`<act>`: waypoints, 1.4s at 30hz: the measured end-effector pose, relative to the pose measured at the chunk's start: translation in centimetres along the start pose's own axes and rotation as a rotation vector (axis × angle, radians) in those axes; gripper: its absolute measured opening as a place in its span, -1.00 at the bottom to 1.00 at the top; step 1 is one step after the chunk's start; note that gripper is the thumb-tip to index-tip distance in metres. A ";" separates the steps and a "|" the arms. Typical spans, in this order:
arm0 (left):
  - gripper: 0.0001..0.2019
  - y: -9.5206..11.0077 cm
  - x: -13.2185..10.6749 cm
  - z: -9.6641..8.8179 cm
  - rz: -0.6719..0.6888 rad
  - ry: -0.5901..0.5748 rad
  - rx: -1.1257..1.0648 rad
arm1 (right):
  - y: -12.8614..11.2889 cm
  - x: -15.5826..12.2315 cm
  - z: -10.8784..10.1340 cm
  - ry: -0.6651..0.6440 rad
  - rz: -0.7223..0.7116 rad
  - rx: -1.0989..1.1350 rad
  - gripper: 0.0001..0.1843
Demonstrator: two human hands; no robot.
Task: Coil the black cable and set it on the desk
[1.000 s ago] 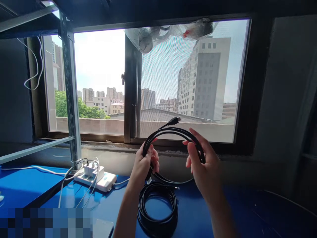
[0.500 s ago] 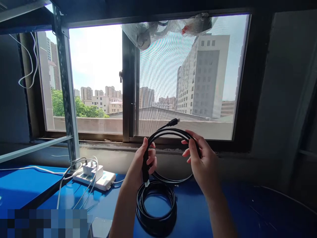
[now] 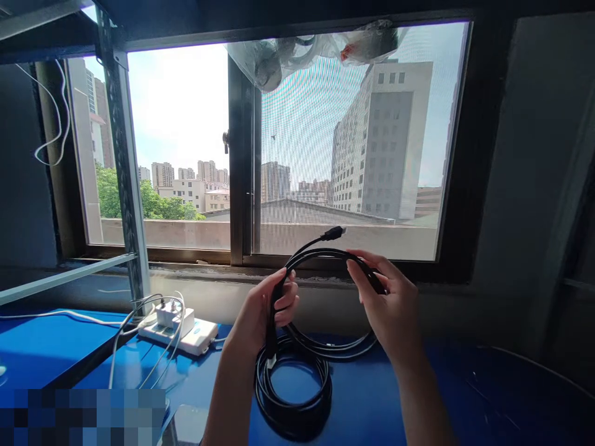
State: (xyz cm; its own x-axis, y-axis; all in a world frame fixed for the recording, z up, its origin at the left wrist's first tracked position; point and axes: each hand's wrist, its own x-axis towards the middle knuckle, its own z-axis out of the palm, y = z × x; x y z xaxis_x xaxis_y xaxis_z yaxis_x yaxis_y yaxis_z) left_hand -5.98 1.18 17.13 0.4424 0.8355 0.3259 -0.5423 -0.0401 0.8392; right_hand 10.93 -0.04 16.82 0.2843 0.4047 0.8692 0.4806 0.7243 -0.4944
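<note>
A black cable hangs in a loose coil between my two hands, held above the blue table. My left hand is closed round the coil's left side. One plug with a metal tip sticks up over the top of the coil. Another plug end points down below my left hand. On the right, my right hand grips the coil between thumb and fingers. Beneath the held cable, a second coiled black cable lies on the table.
A white power strip with an adapter and several thin cords sits at the left on the blue table. A metal shelf post stands before the window. Plastic bags hang above.
My hands have moved slightly apart and a little lower, mostly the right one moving right. The coil looks wider, and its upper plug has shifted right and slightly down.
</note>
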 end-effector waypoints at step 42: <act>-0.38 -0.9 1.1 -0.8 0.267 0.382 0.356 | -2.3 0.2 0.7 -0.399 0.616 0.411 -0.37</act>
State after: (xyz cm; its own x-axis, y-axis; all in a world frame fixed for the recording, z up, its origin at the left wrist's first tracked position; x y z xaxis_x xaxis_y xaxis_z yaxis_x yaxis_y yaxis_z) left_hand -5.59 2.53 16.38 -0.0011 0.9070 0.4211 -0.2972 -0.4024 0.8659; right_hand 9.25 -1.27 18.13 0.0449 0.9053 0.4223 -0.0270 0.4237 -0.9054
